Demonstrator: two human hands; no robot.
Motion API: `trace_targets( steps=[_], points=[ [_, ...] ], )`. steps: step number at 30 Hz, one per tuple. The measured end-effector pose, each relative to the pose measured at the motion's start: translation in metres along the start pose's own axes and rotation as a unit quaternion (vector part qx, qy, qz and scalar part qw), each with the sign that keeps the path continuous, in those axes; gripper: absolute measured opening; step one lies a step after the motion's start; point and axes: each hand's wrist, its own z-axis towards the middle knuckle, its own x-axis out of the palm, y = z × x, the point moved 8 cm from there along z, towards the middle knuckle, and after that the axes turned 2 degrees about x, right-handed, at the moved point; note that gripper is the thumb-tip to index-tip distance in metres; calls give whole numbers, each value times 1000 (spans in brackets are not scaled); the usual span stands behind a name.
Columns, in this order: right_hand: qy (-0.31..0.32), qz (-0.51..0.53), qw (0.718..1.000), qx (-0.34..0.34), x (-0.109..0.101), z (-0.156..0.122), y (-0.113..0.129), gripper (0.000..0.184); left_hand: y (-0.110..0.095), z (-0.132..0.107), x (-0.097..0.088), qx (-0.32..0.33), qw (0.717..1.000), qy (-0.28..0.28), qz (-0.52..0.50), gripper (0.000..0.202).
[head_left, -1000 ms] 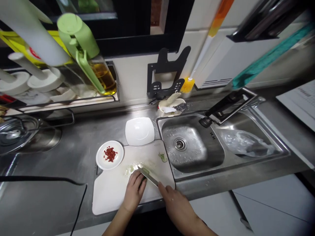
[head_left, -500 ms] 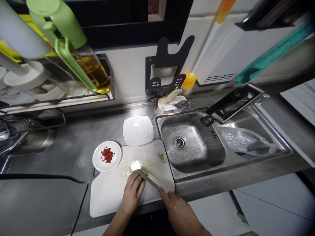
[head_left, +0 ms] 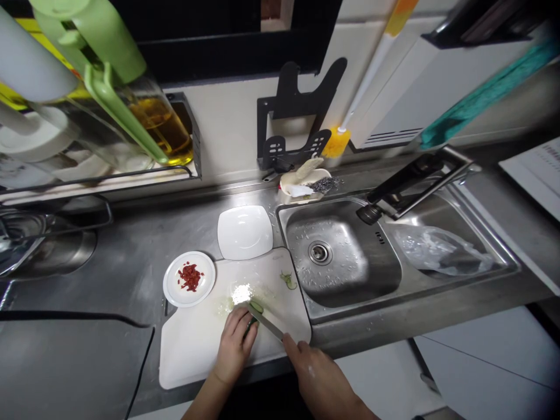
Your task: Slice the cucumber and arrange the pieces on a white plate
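On the white cutting board (head_left: 192, 350), my left hand (head_left: 236, 338) grips a dark green cucumber (head_left: 250, 328), its fingers mostly covering it. My right hand (head_left: 315, 370) is closed round the handle of a knife (head_left: 270, 326), whose blade lies against the cucumber close to my left fingertips. A pale green cucumber slice (head_left: 256, 306) lies just beyond the blade. Thin green peelings (head_left: 287, 280) rest near the board's right edge. The knife's handle is hidden inside my right hand.
A white plate with red pieces (head_left: 190, 277) overlaps the board's upper left corner. Behind the board stands a square white dish (head_left: 245, 232). To the right is a steel sink (head_left: 350, 274) with a black faucet (head_left: 394, 189) and a clear plastic bag (head_left: 437, 251).
The view has shifted very slightly. Both hands, the knife and the cucumber keep nearly the same places on the board.
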Motion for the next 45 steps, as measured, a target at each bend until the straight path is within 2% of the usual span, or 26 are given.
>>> trace_targets(
  steps=[6,14,24,36,45],
  points=[
    [-4,6,1000,0,-6,1,0,61,1,0,0,0,1000,-3,-4,19],
    [-44,1,999,-11,-10,6,5,52,2,-1,1,-1,1000,-3,-7,20],
    [-38,-23,999,-20,-11,13,9,49,2,2,0,-8,1000,0,-9,21],
    [-54,-36,997,-29,-11,25,16,45,0,5,-3,-15,1000,0,-19,19],
    [-89,-65,993,-38,-7,33,22,36,1,5,-4,-18,1000,-7,-15,19]
  ],
)
